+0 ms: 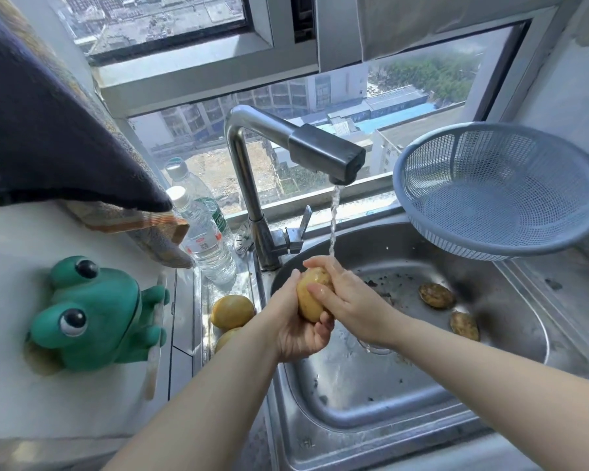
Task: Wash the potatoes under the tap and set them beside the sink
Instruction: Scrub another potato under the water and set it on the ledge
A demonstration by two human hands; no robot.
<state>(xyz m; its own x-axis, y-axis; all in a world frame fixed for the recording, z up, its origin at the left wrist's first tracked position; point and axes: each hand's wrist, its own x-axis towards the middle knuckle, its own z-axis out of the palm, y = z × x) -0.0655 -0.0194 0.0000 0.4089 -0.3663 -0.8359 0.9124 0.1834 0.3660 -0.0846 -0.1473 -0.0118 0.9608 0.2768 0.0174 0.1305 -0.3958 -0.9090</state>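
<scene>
A yellow potato (309, 294) is held over the steel sink (371, 396), just under the stream of water from the tap (323, 154). My left hand (298, 331) cups it from below and the left. My right hand (347, 297) presses on it from the right, fingers across its top. Two clean yellow potatoes (232, 311) lie on the steel ledge left of the sink, the nearer one (225, 338) partly hidden by my left forearm. Two dirty brown potatoes (437, 295) (464, 325) lie in the basin at the right.
A blue plastic colander (497, 188) rests on the sink's right rim. Two water bottles (204, 232) stand left of the tap. A green frog toy (92, 314) sits on the white counter. A dark cloth (48, 130) hangs at upper left. Dirt specks dot the basin.
</scene>
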